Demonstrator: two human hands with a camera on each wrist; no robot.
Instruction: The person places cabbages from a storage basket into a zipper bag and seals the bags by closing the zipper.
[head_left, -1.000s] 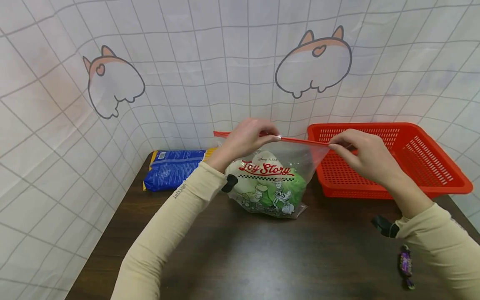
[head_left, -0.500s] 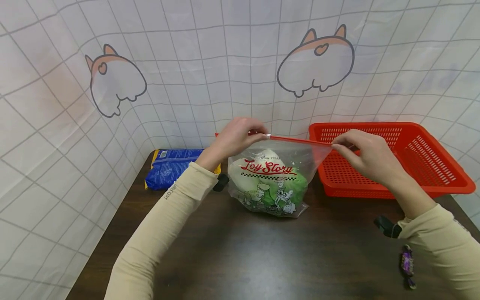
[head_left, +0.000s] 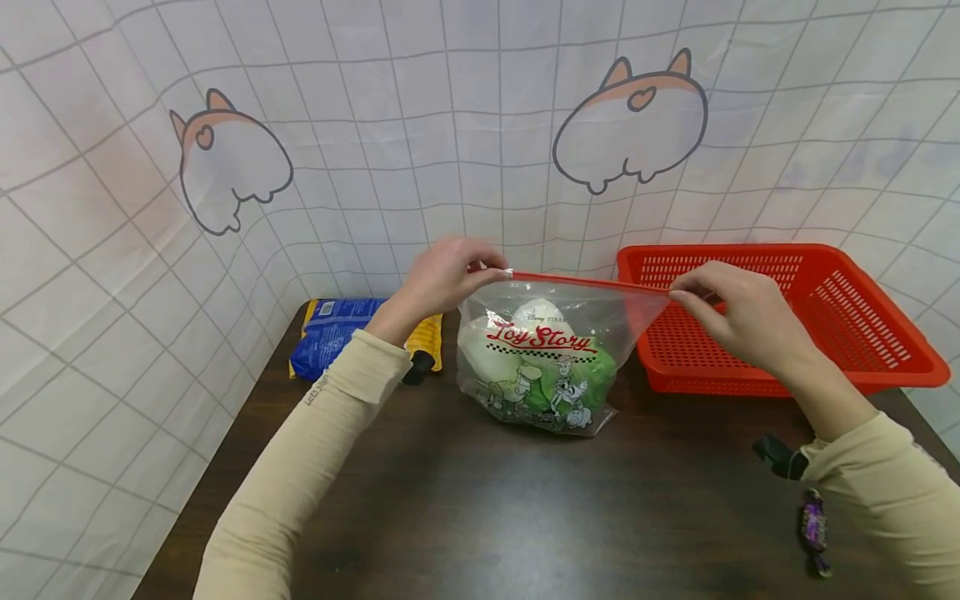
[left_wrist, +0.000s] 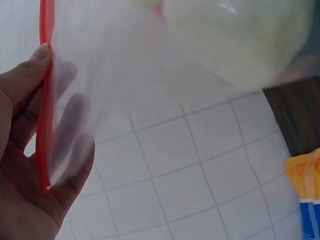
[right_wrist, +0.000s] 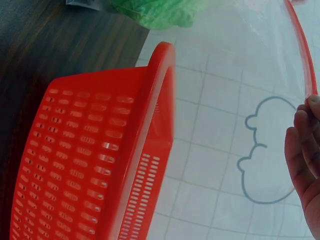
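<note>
A clear zip bag (head_left: 536, 358) with a red zip strip and Toy Story print stands upright on the table. Through its plastic show a whitish rounded item (left_wrist: 240, 40) and a green leafy one (right_wrist: 155, 12). My left hand (head_left: 448, 275) pinches the zip strip at a small whitish slider, near the bag's left end. In the left wrist view its thumb lies on one side of the strip, with fingers behind the plastic. My right hand (head_left: 738, 308) pinches the strip's right corner, in front of the basket.
A red perforated basket (head_left: 885, 321) stands at the back right, beside the bag. Behind my left forearm lies a blue and yellow packet (head_left: 337, 325). A purple wrapped candy (head_left: 813, 533) lies near my right sleeve on the dark table (head_left: 480, 517).
My left hand has slid leftward along the zip strip with the slider, away from my right hand. The right hand keeps its pinch on the corner, shifting only slightly right.
</note>
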